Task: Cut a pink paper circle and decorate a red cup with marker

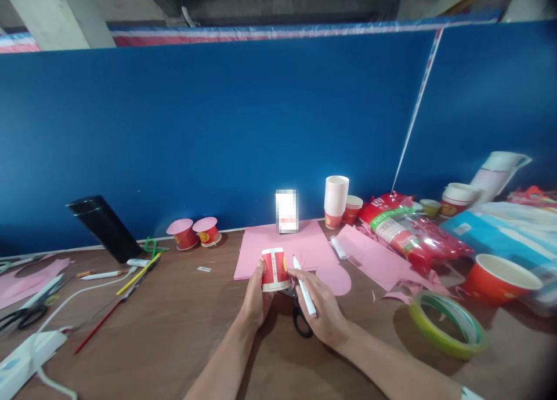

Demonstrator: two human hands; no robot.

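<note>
A red and white paper cup (275,271) with gold patches is held over the table, its wider end seemingly downward. The fingers of my left hand (256,298) wrap its left side. My right hand (324,313) grips a white marker (305,288), whose dark tip points up and away from me beside the cup. Black-handled scissors (301,323) lie beneath my right hand, their blades partly hidden. Just beyond the cup, pink paper sheets (256,246) are spread out, with a pink rounded cutout (334,278) on the right.
Two red cups with pink paper tops (183,235) stand back left, near a leaning black bottle (107,229). Stacked white cups (336,197), a red cup bag (400,229), green tape (448,327) and an orange-red cup (500,278) occupy the right. A power strip (32,362) sits front left.
</note>
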